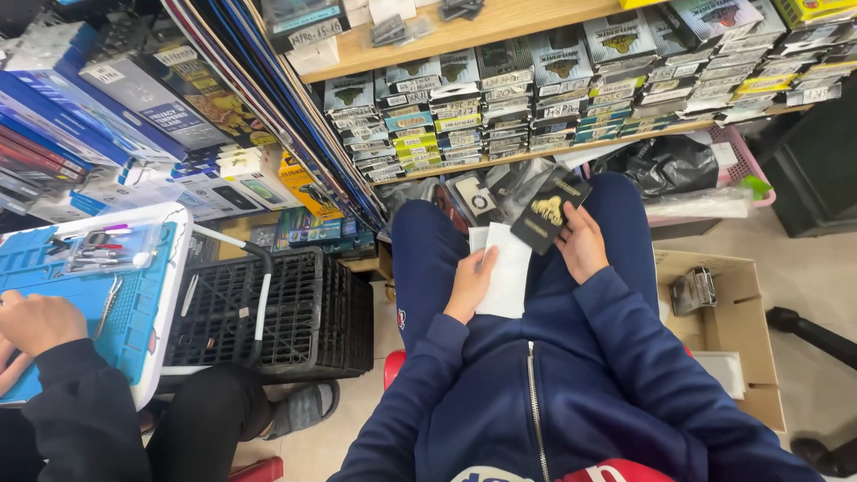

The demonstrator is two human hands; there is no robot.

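I sit in a dark blue zip jacket and blue trousers, both hands over my lap. My left hand (470,284) rests on a flat white sleeve (506,272) lying on my thighs, its thumb on top of it. My right hand (580,245) grips a flat black packet with a gold emblem (549,210) by its lower right edge and holds it tilted above my right knee. Several more dark packets in clear wrap (486,192) lie past my knees, under the shelf.
Wooden shelves (500,22) hold rows of small stacked boxes (500,112). A black plastic crate (268,312) stands at left, a cardboard box (728,321) at right, a pink basket (745,170) behind. Another person's hand (36,321) rests on a blue work mat (98,295).
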